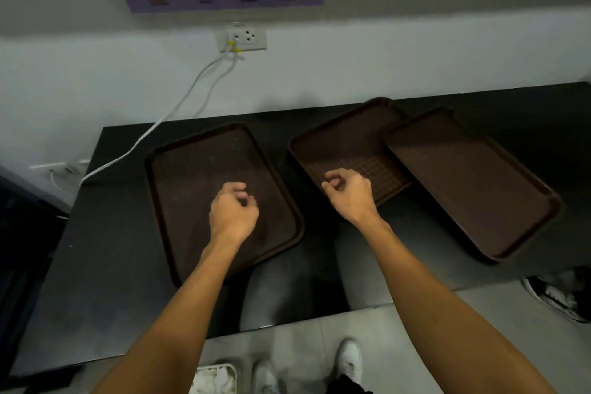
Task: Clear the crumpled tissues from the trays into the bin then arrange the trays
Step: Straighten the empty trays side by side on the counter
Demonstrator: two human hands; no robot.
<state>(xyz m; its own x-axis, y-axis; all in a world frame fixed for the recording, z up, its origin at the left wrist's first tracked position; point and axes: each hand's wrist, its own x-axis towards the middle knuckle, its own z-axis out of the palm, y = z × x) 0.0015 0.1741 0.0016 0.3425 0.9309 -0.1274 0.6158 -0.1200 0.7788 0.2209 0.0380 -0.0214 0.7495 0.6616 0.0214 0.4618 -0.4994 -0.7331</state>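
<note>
Head view: we list three brown trays on the black tabletop (96,265): left tray (198,169), middle tray (345,144), and right tray (463,185), which overlaps the middle one's edge. Our left hand (233,211) is above the left tray and our right hand (348,192) above the middle tray's near corner, both loosely curled and empty.

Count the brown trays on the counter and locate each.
3: left tray under the left hand; middle tray under the right hand; right tray overlapping the middle's edge. Stacked ones could hide.
</note>
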